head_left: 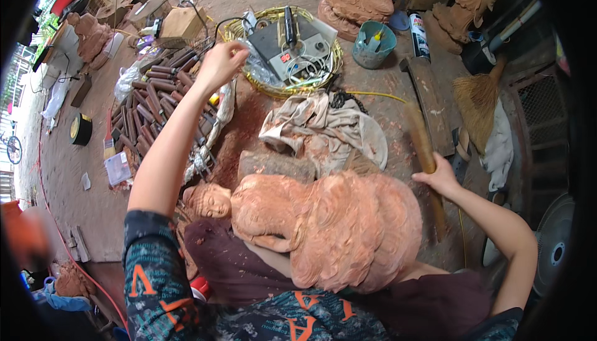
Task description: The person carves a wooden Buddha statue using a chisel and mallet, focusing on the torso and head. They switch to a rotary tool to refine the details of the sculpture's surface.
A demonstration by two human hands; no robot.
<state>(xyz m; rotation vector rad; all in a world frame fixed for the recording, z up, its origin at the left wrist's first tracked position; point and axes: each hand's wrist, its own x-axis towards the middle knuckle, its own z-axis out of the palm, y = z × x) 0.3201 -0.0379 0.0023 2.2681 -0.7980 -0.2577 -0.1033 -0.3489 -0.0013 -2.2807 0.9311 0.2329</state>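
Note:
A reddish-brown carved wooden statue (261, 207) of a seated figure lies on its side across my lap, its head to the left and its broad carved base to the right. My right hand (443, 178) is wrapped round a wooden stick (424, 148), slightly blurred, beside the base. My left hand (222, 64) is raised beyond the statue, its fingers curled together; whatever they may hold cannot be made out. Below that hand lies a large pile of wood-handled carving tools (152, 108). Close to its fingertips is a grey control box (298, 55) with cables.
A crumpled cloth (323, 126) and a short log (277, 165) lie just beyond the statue. Farther off stand a teal bucket (374, 46), a spray can (418, 33) and more carvings (354, 5). A brush (109, 142) lies at left; a broom (479, 101) and fan (556, 248) are at right.

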